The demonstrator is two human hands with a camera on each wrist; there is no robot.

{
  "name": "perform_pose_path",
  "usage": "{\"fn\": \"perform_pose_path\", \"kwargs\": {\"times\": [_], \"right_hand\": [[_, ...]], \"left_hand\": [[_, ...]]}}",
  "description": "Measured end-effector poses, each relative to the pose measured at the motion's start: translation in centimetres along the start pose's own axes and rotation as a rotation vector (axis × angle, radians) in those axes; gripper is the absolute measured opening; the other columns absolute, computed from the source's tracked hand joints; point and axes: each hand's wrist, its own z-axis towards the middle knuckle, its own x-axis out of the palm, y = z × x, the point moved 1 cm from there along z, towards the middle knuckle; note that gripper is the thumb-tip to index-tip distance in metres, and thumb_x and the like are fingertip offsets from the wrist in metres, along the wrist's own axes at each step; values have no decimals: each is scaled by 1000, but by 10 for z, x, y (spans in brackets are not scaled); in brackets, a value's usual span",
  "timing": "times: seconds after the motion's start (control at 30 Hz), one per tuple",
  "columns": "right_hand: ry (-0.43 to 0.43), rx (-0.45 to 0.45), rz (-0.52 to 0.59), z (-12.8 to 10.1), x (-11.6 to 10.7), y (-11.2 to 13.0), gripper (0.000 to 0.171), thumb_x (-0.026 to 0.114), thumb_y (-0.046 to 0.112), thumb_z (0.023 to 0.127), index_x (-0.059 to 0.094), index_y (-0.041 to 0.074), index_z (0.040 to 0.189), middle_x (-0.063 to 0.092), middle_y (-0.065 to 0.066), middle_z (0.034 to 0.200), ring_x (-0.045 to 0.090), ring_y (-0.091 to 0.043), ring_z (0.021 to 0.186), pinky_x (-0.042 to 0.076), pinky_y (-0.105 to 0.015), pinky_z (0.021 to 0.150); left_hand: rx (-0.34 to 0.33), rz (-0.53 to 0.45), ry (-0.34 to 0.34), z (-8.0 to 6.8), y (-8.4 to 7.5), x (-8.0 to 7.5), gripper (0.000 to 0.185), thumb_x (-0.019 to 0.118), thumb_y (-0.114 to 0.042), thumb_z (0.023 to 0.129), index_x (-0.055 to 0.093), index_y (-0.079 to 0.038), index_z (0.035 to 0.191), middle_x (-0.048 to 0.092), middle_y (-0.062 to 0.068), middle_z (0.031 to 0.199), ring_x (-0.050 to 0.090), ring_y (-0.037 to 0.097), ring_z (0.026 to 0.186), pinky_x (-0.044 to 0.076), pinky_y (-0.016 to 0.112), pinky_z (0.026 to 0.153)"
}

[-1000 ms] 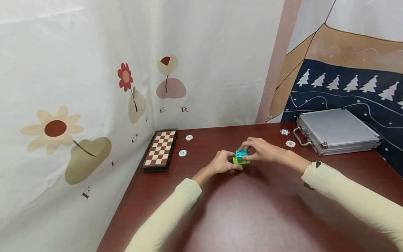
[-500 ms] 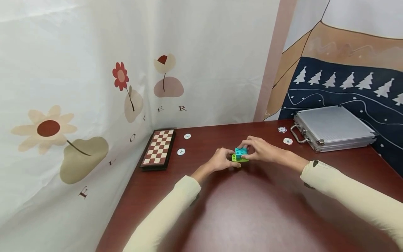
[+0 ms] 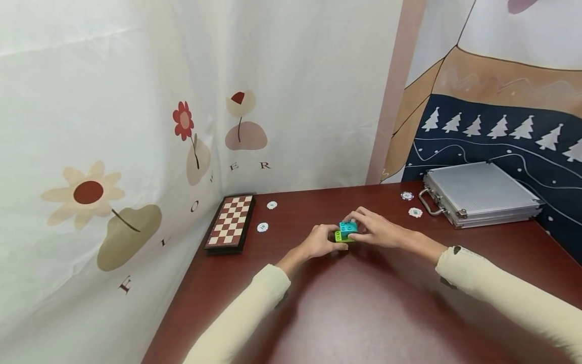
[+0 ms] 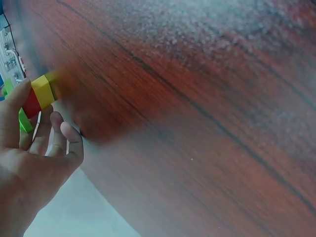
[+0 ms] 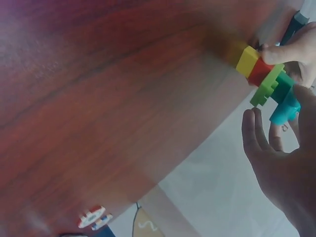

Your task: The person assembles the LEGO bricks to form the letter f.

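Observation:
A stack of toy building bricks stands between the two hands over the table. At its bottom is a yellow brick (image 5: 248,61), with a red brick (image 5: 259,72) above it. Over those lies a wider lime green brick (image 3: 338,236), then a dark teal brick (image 5: 282,86), and a turquoise brick (image 3: 348,227) on top. From the left, my left hand (image 3: 320,241) grips the lower part, its thumb at the red brick in the left wrist view. My right hand (image 3: 376,230) pinches the turquoise and teal bricks from the right, partly covering them.
At the left rear lies a checkered board box (image 3: 231,221). Two white chips, a rear chip (image 3: 272,205) and a nearer chip (image 3: 262,227), are beside it. Two more, a patterned chip (image 3: 406,195) and a white chip (image 3: 415,212), lie by a silver case (image 3: 484,192). Curtains (image 3: 309,101) border the table.
The head view has tilted slightly, shifting the scene. Both hands keep their hold on the bricks; my right thumb now covers more of the lime green brick's front.

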Motion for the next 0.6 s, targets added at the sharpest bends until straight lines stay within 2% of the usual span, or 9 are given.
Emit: {"fn": "perform_pose_path", "kwargs": {"times": [0.17, 0.37, 0.6], "right_hand": [[-6, -4, 63, -4, 4, -1, 43, 77, 12, 96, 60, 10, 135, 54, -8, 115, 67, -15, 93, 60, -29, 81], [-6, 24, 155, -4, 6, -5, 46, 73, 11, 98, 58, 10, 142, 56, -8, 114, 68, -19, 99, 60, -31, 83], [-20, 121, 174, -1, 6, -14, 50, 69, 15, 102, 54, 7, 149, 55, -10, 113, 69, -25, 102, 59, -35, 87]], "left_hand": [[11, -25, 15, -1, 1, 0, 43, 83, -28, 91, 68, -7, 125, 72, -4, 88, 64, 5, 71, 51, 21, 68], [23, -27, 28, -7, 2, -1, 51, 81, -32, 93, 63, -6, 133, 69, -5, 91, 61, 5, 74, 50, 21, 67], [47, -47, -35, -10, 1, -4, 58, 78, -31, 95, 56, -8, 144, 70, 3, 118, 64, 12, 97, 53, 26, 84]]}}
